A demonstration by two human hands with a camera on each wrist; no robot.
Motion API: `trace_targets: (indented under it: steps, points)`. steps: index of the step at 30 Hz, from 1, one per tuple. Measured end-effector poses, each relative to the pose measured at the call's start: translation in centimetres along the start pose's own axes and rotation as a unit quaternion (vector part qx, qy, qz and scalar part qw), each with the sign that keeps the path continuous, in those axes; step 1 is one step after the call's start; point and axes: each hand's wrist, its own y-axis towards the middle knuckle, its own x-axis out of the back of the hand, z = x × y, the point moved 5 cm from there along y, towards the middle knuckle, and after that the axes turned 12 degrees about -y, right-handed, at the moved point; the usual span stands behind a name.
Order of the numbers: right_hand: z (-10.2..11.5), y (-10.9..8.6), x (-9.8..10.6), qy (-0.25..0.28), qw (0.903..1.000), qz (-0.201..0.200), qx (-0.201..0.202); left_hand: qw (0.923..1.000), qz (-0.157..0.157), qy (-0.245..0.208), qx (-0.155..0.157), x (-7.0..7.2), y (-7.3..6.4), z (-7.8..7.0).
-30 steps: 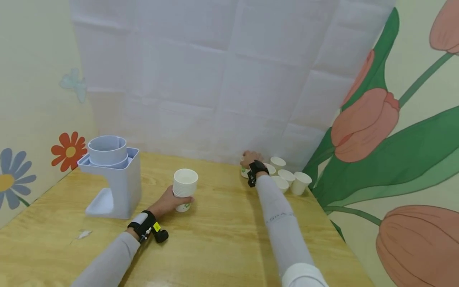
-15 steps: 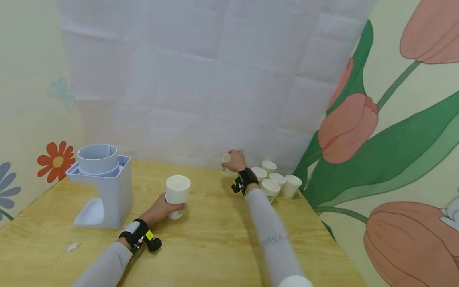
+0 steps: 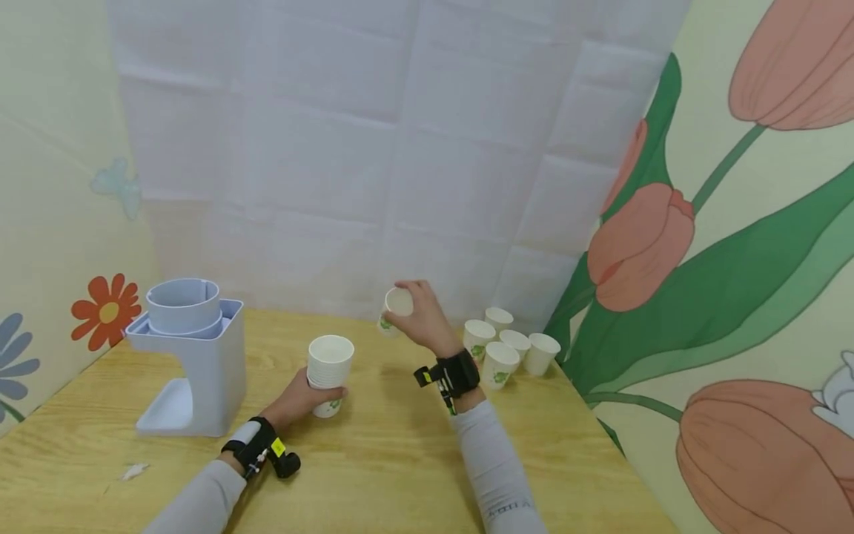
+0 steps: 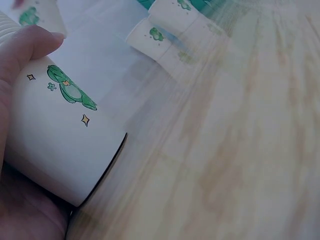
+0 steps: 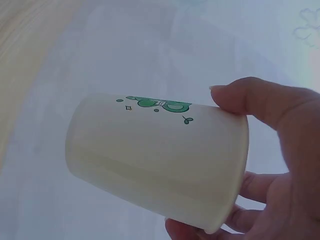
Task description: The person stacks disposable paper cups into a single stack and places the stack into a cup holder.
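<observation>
My left hand [image 3: 300, 397] grips a stack of nested white paper cups [image 3: 330, 360] from the left side, low over the table. In the left wrist view the thumb lies across the stack's outer cup [image 4: 65, 125], which carries a green cartoon print. With thumb and fingers near its rim, my right hand [image 3: 423, 317] holds a single paper cup [image 3: 394, 308] up and to the right of the stack. That cup's green print shows in the right wrist view, where the cup [image 5: 155, 155] appears apart from any surface.
Several loose white cups [image 3: 500, 363] stand at the table's back right. A pale blue plastic holder [image 3: 220, 378] with a round top ring stands at the left. A small white scrap [image 3: 136, 471] lies on the wooden table [image 3: 373, 475]. A white sheet [image 3: 300, 148] hangs behind.
My right hand has carried one cup left from the back right group, lifting it towards the stack. My left hand keeps its grip on the stack. The head view has shifted slightly.
</observation>
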Motion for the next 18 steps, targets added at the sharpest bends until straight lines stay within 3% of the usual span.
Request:
trace_targets:
  steps: [7, 11, 14, 18]
  points:
    - [2.8, -2.1, 2.7, 0.014, 0.9973, -0.051, 0.051, 1.0000, 0.004, 0.002, -0.004, 0.1, 0.3, 0.6]
    - [4.0, -2.3, 3.0, 0.039, 0.9944, -0.064, 0.074, 1.0000, 0.004, 0.005, -0.005, 0.2, 0.2, 0.6]
    - [4.7, -2.0, 2.5, 0.067, 0.9926, -0.053, 0.087, 0.9999, 0.005, 0.006, -0.012, 0.3, 0.1, 0.5]
    - [5.5, -1.8, 1.1, 0.097, 0.9907, -0.009, 0.095, 0.9997, 0.009, 0.006, -0.020, 0.3, 0.2, 0.4]
